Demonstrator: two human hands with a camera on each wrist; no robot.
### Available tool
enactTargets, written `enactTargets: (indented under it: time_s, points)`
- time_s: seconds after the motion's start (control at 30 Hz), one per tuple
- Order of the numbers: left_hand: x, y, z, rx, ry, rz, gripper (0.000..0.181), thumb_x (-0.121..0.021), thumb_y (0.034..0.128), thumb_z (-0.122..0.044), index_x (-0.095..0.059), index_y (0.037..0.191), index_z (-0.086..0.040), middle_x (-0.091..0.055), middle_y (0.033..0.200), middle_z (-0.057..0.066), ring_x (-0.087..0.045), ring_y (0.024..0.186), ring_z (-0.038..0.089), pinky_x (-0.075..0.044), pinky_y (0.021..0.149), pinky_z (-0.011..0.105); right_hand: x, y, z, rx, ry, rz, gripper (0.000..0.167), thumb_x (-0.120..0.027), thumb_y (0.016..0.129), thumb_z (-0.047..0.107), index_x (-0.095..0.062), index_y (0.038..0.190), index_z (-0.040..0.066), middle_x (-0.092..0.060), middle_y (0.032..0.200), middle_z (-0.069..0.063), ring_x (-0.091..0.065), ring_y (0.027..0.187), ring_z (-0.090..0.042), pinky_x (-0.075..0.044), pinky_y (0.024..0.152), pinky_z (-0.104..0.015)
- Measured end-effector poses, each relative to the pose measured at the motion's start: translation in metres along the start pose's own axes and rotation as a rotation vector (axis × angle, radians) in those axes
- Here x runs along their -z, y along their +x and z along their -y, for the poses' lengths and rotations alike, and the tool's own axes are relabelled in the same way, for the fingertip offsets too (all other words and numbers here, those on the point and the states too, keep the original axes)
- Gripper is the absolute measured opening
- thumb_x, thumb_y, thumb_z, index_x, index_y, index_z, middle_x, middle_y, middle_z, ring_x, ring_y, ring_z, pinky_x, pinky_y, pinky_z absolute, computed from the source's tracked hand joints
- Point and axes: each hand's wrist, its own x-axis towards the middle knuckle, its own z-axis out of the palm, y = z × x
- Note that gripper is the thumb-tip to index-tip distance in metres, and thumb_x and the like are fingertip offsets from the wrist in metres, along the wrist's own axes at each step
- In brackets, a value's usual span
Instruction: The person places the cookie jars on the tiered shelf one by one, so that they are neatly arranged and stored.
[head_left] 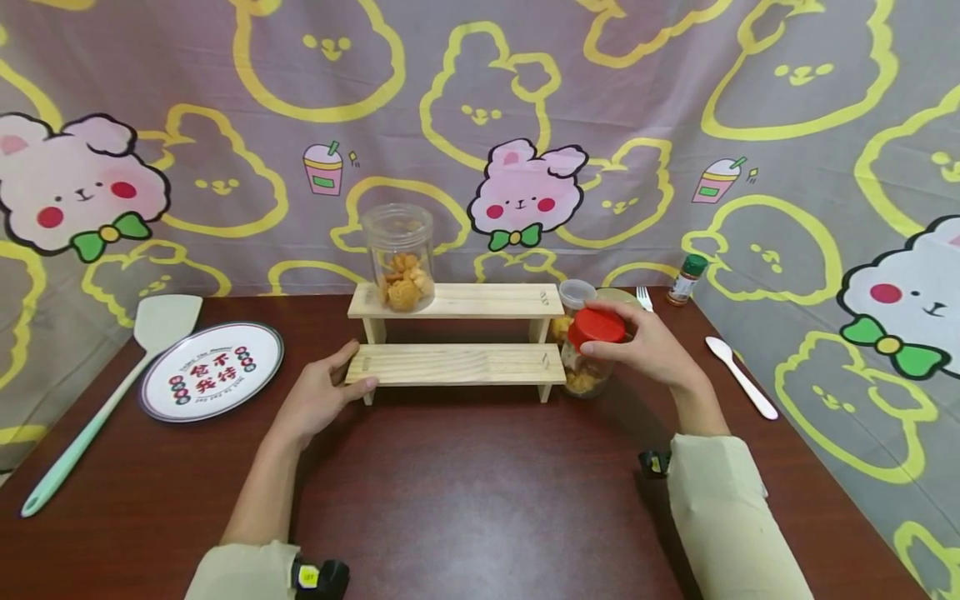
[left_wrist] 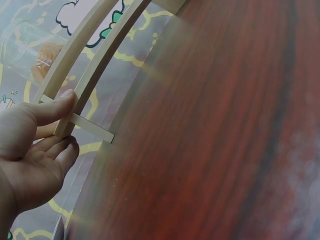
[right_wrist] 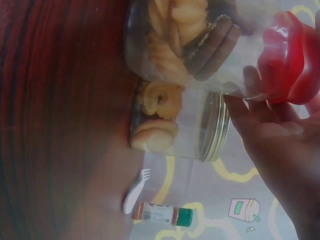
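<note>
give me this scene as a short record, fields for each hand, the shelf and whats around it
left hand: grips the left end of the wooden shelf's lower tier
right hand: holds the red-lidded jar by its lid, at the shelf's right end
upper tier: clear jar of cookies, toward the left
behind the red-lidded jar: gold-lidded jar, partly hidden
left side of table: plate, spatula
right side of table: spoon, fork, green-capped bottle

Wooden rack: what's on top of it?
A clear jar of cookies stands on the upper board, hiding the wood beneath it. The left hand grips the lower board's left end.
</note>
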Motion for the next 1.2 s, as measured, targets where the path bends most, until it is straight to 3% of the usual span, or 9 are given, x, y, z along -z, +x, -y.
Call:
enactTargets:
  time_s: [0.47, 0.9, 1.2]
  points:
    - [-0.001, 0.0, 0.001, 0.003, -0.004, 0.0, 0.079, -0.073, 0.0956, -0.014, -0.026, 0.156, 0.007, -0.025, 0.162, 0.022, -0.034, 0.144, 0.034, -0.036, 0.111, 0.044, -0.001, 0.0, 0.0, 0.049, -0.024, -0.048, 0.058, -0.082, 0.087, 0.02, -0.061, 0.14, 0.008, -0.061, 0.125, -0.012, -0.057, 0.102, -0.029, -0.055, 0.075, -0.026]
    - [0.0, -0.001, -0.001, -0.006, 0.013, 0.001, 0.079, -0.073, 0.0958, -0.015, -0.026, 0.156, 0.008, -0.025, 0.162, 0.022, -0.033, 0.144, 0.035, -0.036, 0.111, 0.044, 0.005, 0.0, 0.023, 0.05, -0.066, -0.083, 0.057, -0.08, 0.089, 0.024, -0.061, 0.141, 0.009, -0.063, 0.12, -0.016, -0.06, 0.098, -0.03, -0.056, 0.072, -0.027]
    - [-0.001, -0.001, 0.0, -0.011, 0.011, -0.007, 0.079, -0.073, 0.0953, -0.015, -0.027, 0.156, 0.008, -0.026, 0.162, 0.022, -0.034, 0.144, 0.035, -0.037, 0.111, 0.045, 0.009, 0.001, 0.04, 0.114, -0.045, -0.143, 0.052, -0.078, 0.09, 0.021, -0.063, 0.138, 0.009, -0.064, 0.125, -0.015, -0.06, 0.1, -0.031, -0.056, 0.072, -0.022]
